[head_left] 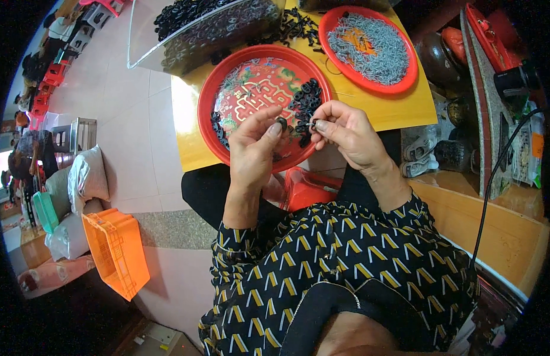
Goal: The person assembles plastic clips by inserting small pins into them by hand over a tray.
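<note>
Over the near edge of a red round tray (205, 101), both hands work close together. My left hand (255, 142) is closed, pinching a small round black plastic part (281, 123) between thumb and fingers. A hand's width to the right, my right hand (350, 135) pinches a small dark piece (314, 124) with a thin pale tip pointing at the left hand; its exact kind is too small to tell. Beneath them in the tray lie a heap of black ring-like parts (306, 98) on the right and a smaller group of black parts (219, 129) on the left.
A second red tray (412, 71) of silvery metal pins (375, 50) stands at the far right of the yellow table (189, 133). Behind is a clear bin (150, 62) of black parts. An orange crate (118, 249) stands on the floor left; a black cable (494, 172) hangs right.
</note>
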Tool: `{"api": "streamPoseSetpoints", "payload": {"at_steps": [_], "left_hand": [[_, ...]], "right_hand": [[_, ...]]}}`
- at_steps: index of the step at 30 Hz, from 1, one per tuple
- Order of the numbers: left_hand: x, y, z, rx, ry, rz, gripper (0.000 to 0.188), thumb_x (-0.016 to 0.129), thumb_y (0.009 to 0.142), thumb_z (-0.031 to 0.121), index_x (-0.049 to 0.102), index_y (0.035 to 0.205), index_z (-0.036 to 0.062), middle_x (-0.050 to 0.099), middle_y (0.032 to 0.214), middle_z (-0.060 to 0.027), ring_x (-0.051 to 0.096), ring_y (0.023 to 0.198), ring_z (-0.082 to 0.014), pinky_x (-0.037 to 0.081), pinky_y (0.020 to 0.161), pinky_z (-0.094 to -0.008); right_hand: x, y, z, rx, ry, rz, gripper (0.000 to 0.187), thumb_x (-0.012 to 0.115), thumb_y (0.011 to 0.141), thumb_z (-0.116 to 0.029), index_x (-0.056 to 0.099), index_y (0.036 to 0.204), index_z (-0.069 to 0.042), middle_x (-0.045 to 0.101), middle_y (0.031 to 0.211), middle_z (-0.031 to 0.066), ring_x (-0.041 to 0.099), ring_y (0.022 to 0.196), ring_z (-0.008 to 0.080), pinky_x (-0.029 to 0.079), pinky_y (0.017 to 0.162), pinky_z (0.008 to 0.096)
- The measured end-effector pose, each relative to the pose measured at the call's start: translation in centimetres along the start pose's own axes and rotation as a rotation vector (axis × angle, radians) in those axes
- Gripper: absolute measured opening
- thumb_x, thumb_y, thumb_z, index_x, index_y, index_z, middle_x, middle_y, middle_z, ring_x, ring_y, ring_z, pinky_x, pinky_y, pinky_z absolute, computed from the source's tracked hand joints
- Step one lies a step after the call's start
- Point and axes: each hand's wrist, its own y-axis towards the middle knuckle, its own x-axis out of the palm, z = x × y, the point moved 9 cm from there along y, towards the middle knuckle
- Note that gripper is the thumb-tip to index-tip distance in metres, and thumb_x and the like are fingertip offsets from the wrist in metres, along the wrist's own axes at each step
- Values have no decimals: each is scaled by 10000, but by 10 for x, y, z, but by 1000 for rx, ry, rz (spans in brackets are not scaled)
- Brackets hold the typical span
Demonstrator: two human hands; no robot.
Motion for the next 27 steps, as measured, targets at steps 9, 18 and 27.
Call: {"api": "streamPoseSetpoints", "payload": {"at_steps": [9, 18, 27], "left_hand": [[-11, -24, 0, 24, -213, 67, 166, 549, 786, -4, 546, 952, -14, 600, 833, -74, 575, 673, -123, 488, 628, -217], [-20, -27, 6, 187, -328, 203, 125, 546, 785, -23, 545, 910, -35, 584, 836, -68, 570, 687, -125, 478, 649, -226], [-32, -41, 26, 350, 55, 258, 155, 584, 738, -48, 559, 891, -47, 588, 802, -67, 565, 708, -103, 478, 649, -224]], "right_hand": [[37, -1, 10, -6, 68, -45, 102, 497, 829, -49, 510, 901, 21, 557, 822, 66, 550, 718, 100, 464, 641, 206], [51, -3, 14, 48, 169, -24, 121, 474, 836, -25, 496, 938, 36, 568, 922, 119, 585, 797, 154, 493, 702, 241], [53, 1, 3, 44, 168, -17, 113, 469, 840, -31, 492, 923, 42, 571, 909, 133, 585, 780, 148, 495, 700, 234]]}}
